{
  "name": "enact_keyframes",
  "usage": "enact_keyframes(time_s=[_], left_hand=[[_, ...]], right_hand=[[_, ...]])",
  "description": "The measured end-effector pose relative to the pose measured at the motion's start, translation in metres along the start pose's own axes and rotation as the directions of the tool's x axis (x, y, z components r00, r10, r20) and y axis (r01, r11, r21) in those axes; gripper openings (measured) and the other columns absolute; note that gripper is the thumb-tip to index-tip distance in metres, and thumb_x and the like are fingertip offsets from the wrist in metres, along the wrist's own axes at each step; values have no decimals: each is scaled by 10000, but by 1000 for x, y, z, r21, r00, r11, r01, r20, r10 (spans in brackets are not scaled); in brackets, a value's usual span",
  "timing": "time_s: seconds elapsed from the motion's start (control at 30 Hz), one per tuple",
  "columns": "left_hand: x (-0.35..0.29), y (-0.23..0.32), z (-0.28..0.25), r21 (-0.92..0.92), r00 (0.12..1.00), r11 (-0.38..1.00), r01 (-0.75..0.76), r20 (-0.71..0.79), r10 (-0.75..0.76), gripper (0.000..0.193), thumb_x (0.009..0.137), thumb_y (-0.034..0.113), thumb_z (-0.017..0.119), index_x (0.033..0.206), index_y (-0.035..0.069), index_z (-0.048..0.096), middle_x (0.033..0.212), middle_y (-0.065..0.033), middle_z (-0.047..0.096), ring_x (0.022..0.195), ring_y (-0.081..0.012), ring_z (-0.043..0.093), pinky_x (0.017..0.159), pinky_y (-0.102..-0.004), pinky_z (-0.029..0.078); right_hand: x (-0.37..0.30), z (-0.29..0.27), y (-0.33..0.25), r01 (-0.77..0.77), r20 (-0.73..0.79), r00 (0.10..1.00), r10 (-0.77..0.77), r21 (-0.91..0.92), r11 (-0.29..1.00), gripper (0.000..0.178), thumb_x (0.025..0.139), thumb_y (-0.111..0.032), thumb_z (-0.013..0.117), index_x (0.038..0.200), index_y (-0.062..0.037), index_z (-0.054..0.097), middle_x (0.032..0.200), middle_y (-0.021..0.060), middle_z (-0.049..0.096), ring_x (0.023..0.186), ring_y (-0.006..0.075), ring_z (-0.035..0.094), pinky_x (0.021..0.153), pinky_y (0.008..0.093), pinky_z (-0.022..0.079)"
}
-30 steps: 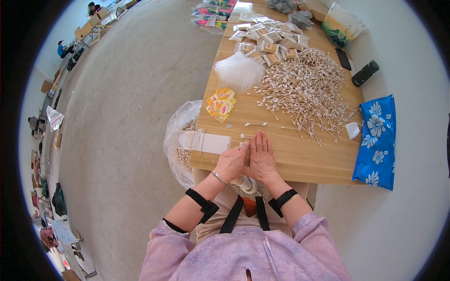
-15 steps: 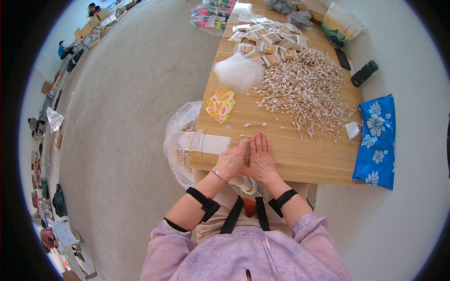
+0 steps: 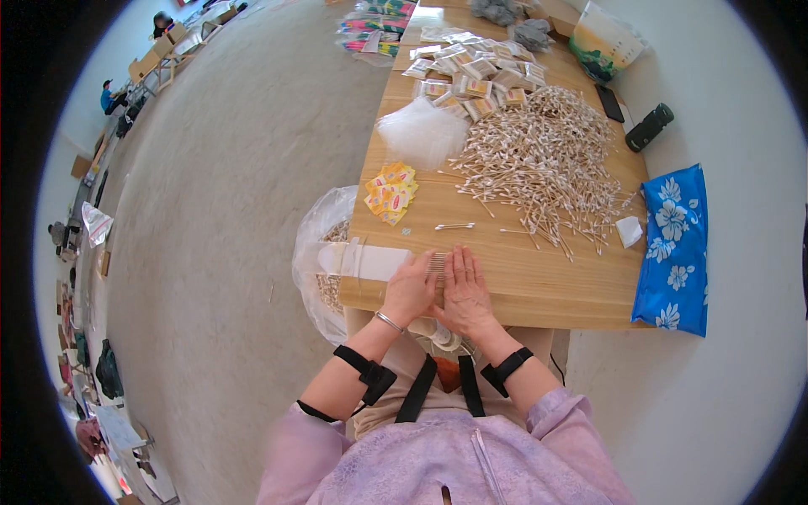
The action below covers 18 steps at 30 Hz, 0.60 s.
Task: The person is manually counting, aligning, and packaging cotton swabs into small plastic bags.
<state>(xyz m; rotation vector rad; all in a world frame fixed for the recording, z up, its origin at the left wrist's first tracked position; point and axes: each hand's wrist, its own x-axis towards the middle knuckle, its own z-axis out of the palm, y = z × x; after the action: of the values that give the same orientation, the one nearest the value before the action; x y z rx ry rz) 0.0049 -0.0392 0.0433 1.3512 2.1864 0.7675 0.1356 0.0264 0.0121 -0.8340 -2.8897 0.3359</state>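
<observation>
The right hand (image 3: 464,290) lies flat, fingers extended, and the left hand (image 3: 410,289) curves opposite, its grip unclear; a row of swabs (image 3: 436,267) sits between them at the tabletop's (image 3: 539,295) near edge. Light, even pressure should keep the sticks parallel, clear of the loose pile (image 3: 539,160) beyond.

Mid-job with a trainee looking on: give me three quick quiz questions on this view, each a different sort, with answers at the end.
1. True or false: the phone lies to the right of the yellow cards.
2. Fill in: the blue pack is printed with white ____.
3. What is between the left hand and the right hand?
A) the phone
B) swabs
C) the blue pack

Key: 1. True. 2. flowers. 3. B.
</observation>
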Motion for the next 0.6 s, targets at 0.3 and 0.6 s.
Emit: enact_keyframes(time_s=[0.3,0.6], left_hand=[[22,-32,39,-759,961,635,-145,-262,-93,434,992,174,398,1383,-15,387,1449,-150,365,1358,-242,314,1123,-331,220],[19,-41,18,-886,970,454,-96,-185,-156,439,1020,229,359,1382,-18,387,1421,-163,401,1338,-234,348,1116,-340,246]], right_hand=[[5,1,-10,-30,-6,1000,30,17,999,918,816,-511,552,1400,115,219,1491,282,154,1421,376,80,1158,463,56],[23,22,-44,-93,-25,995,95,54,994,840,843,-427,498,1407,116,193,1495,290,128,1418,406,57,1154,483,36]])
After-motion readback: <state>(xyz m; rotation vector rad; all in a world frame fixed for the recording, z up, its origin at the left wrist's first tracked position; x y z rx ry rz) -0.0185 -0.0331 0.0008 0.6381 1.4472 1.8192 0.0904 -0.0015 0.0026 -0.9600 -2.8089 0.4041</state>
